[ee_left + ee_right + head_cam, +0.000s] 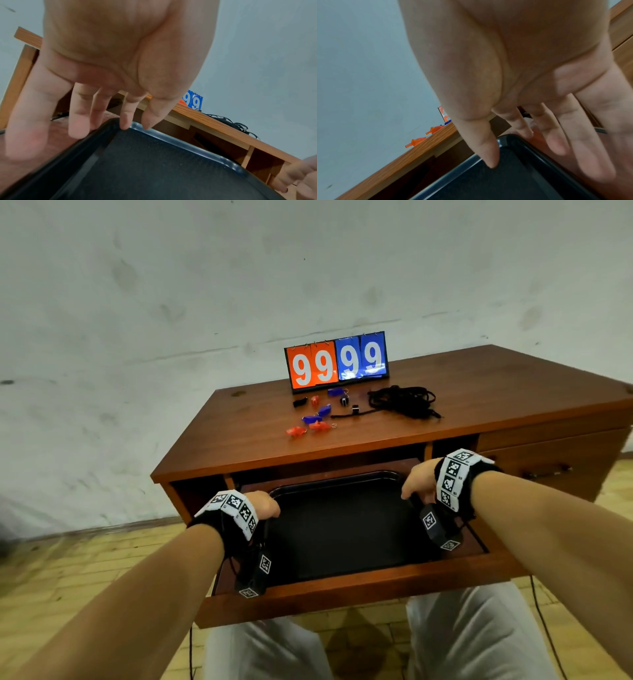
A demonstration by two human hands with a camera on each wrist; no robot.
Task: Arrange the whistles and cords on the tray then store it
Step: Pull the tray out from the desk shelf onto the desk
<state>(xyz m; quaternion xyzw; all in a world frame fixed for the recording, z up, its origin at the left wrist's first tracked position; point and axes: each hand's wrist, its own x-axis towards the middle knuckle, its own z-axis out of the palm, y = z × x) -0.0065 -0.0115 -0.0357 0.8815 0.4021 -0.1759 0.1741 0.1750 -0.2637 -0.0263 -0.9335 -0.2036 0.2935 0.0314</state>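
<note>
Your left hand (263, 506) and right hand (418, 480) are reaching, fingers (126, 115) loosely spread and gripping nothing, to the black tray (342, 529) lying in the open drawer (359, 587). It looks stiff and light; take its side rims. Whistles (317, 416) and cords (402, 398) are waiting on the surface (479, 392).

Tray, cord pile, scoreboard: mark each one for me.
tray (342, 542), head view, on its bare dark floor between the hands.
cord pile (400, 400), head view, on the tangled black loops on the desktop.
scoreboard (337, 362), head view, at the seam between its orange and blue halves.
</note>
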